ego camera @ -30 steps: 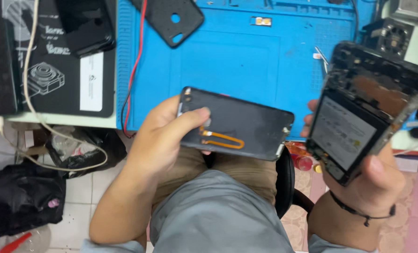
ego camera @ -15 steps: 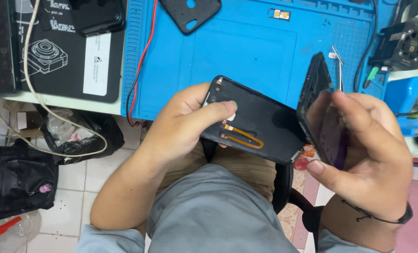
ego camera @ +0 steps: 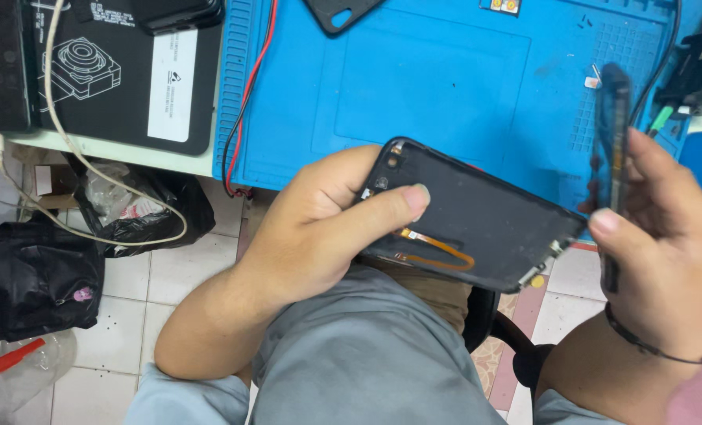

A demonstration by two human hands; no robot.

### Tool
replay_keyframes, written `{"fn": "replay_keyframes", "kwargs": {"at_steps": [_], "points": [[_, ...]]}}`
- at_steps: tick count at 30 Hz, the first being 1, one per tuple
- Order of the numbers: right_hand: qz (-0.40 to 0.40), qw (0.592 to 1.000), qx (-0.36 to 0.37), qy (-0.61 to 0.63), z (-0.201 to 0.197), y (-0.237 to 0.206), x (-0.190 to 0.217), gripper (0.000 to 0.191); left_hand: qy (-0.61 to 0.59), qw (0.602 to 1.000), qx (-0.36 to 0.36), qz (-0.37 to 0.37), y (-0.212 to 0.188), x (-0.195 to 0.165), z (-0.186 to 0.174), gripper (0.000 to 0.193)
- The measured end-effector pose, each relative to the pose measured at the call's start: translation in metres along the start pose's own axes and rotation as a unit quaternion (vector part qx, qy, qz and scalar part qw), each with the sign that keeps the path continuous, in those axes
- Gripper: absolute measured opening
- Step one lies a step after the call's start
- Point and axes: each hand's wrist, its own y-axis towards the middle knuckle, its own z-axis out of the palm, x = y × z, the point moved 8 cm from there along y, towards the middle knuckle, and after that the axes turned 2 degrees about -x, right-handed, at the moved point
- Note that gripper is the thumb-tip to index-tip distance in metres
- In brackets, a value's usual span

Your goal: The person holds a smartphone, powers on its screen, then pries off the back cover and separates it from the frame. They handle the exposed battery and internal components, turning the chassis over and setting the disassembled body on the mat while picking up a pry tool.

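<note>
My left hand (ego camera: 319,220) grips a black phone back cover (ego camera: 485,216) by its upper left end, thumb lying across its inner face. An orange flex ribbon (ego camera: 437,248) curls along the cover's lower edge. My right hand (ego camera: 658,236) holds the phone body (ego camera: 612,142) upright and edge-on to the camera, so its inside is hidden. The body's lower part sits just right of the cover's right corner; I cannot tell whether they touch. A dark band circles my right wrist.
A blue work mat (ego camera: 445,79) covers the bench above my lap. A black phone case (ego camera: 339,12) lies at its top edge. A red and black wire (ego camera: 245,102) hangs off the mat's left side. Black bags (ego camera: 28,275) sit on the tiled floor at left.
My right hand has turned the phone body from face-up to edge-on and brought it in toward the cover. My left hand keeps its grip on the back cover.
</note>
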Motion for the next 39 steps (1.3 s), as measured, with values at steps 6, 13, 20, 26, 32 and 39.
{"fn": "replay_keyframes", "kwargs": {"at_steps": [6, 13, 20, 26, 32, 39], "points": [[-0.001, 1.0, 0.007, -0.007, 0.015, 0.012, 0.007, 0.06, -0.028, 0.998, -0.056, 0.013, -0.001, -0.01, -0.013, 0.015], [-0.172, 0.928, 0.015, -0.331, 0.057, 0.012, 0.034, 0.046, -0.014, 0.995, -0.05, 0.089, -0.006, -0.028, -0.003, 0.015], [-0.196, 0.91, 0.096, -0.351, 0.089, 0.022, 0.021, 0.031, 0.005, 0.989, -0.049, 0.141, -0.013, -0.041, 0.014, 0.016], [-0.215, 0.906, 0.108, -0.349, 0.088, 0.021, 0.014, 0.033, 0.006, 0.987, -0.057, 0.149, -0.015, -0.044, 0.019, 0.017], [-0.181, 0.923, 0.097, -0.326, 0.088, 0.023, 0.024, 0.03, 0.033, 0.988, -0.059, 0.138, -0.014, -0.048, 0.023, 0.019], [-0.183, 0.907, 0.026, -0.378, 0.065, -0.023, 0.071, 0.031, 0.125, 0.98, -0.083, 0.132, -0.012, -0.054, 0.025, 0.02]]}}
